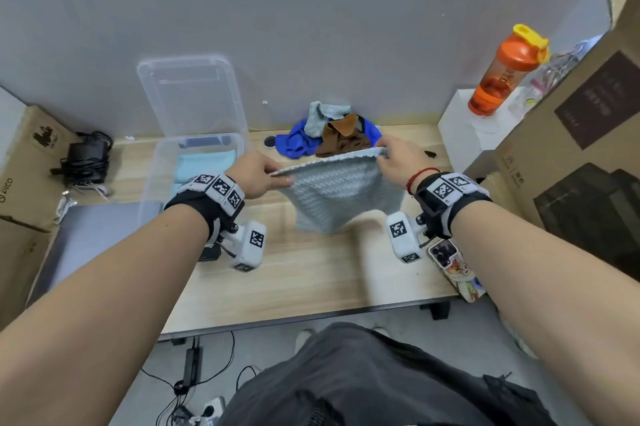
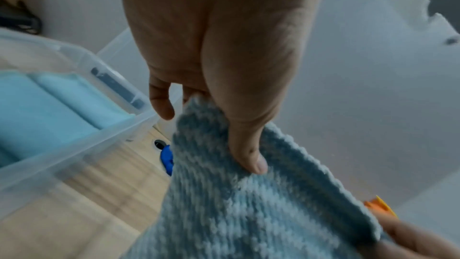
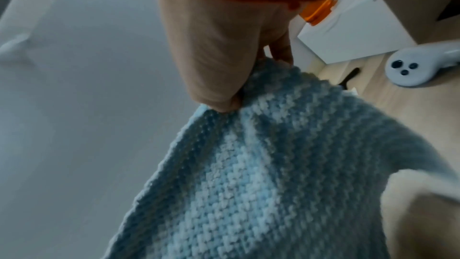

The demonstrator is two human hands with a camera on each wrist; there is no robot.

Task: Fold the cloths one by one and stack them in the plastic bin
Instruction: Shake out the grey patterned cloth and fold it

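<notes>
Knitted pale-blue cloth (image 1: 341, 190) hangs in the air above the wooden table (image 1: 311, 280), stretched between two hands by its upper edge. The left hand (image 1: 258, 174) pinches one top corner with the thumb (image 2: 248, 151) pressed on the near face and fingers behind; the right hand (image 1: 398, 162) pinches the other top corner the same way, and a red string bracelet (image 1: 420, 176) circles that wrist. The cloth's lower edge droops free just over the tabletop.

To the left stands one clear plastic bin (image 1: 194, 148) with one folded light-blue cloth (image 1: 202, 167) lying inside; its transparent lid (image 1: 194, 93) leans upright against the wall behind it. Beyond the held cloth lies a heap of unfolded cloths: one bright blue (image 1: 298, 143), one brown (image 1: 341, 138) and one pale grey-blue (image 1: 323, 115) can be counted, piled touching one another.

Each wrist carries a black band set with square black-and-white code markers. At the far left a cardboard box (image 1: 20, 165) bears the printed word "PICO". On the right, one orange shaker bottle (image 1: 505, 72) with a yellow cap stands on a white block (image 1: 460, 127); its lettering is too blurred to read. A large cardboard carton (image 1: 571, 155) beside it has dark printed panels, also unreadable. One phone (image 1: 450, 261) in a cartoon-patterned case lies near the table's right edge. A white controller (image 3: 408, 68) rests on the table at right.
</notes>
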